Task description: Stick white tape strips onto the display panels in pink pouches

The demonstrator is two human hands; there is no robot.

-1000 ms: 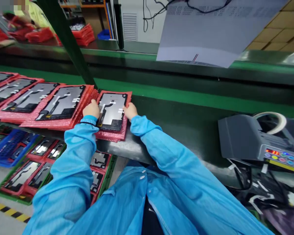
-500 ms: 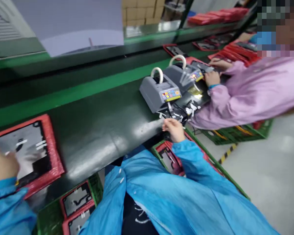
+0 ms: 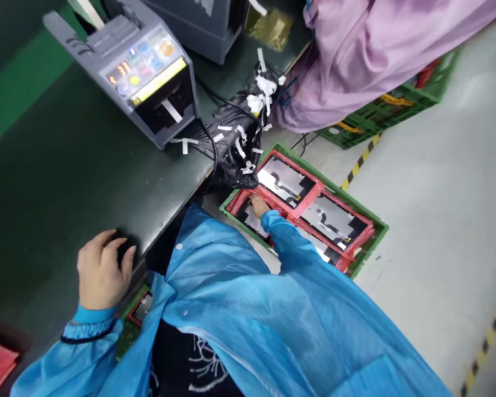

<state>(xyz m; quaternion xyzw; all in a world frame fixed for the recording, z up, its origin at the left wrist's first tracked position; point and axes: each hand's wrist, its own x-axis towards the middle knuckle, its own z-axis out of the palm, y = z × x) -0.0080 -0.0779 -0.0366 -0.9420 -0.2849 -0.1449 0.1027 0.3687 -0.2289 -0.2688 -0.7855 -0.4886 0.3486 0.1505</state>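
Note:
My left hand rests with fingers spread on the dark green conveyor belt near its front edge, holding nothing. My right hand reaches down to the floor into a green crate that holds flat grey panels in red bubble-wrap sleeves. Its fingers curl on the edge of the nearest red-sleeved panel, which my blue sleeve partly hides. Whether the panel is lifted I cannot make out.
A grey tape dispenser with lit buttons stands on the belt. A black bag stuck with white tape bits hangs at the belt edge. A person in a pink coat works at the right, beside another green crate.
The view swung right and down. My right hand dropped from the belt edge into the floor crate. My left hand left the red-sleeved panel and now lies on the bare belt.

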